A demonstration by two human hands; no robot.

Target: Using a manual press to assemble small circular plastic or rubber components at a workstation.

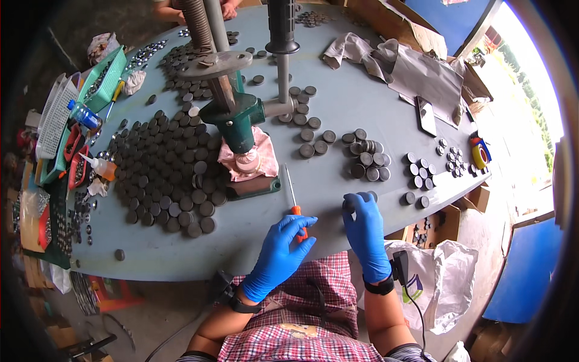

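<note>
My left hand (278, 254), in a blue glove, hovers at the near table edge over a screwdriver (296, 210) with an orange handle. Its thumb and fingers are stretched apart, with the handle showing between them; whether they touch it is unclear. To the right, my gloved right hand (366, 231) is curled, fingertips pinched around a small dark round cap that they mostly hide. Just beyond stands a cluster of black round caps (366, 158), some on edge. A green hand press (239, 127) rises left of centre, a pink cloth (265, 158) around its lower end.
A broad pile of black caps (163, 163) covers the table left of the press. Green baskets (102, 81) and red bins (77, 163) line the left edge. At right lie a phone (426, 116), brown paper (416, 72) and tape (480, 155). Another person's hands (229, 9) show at the far side.
</note>
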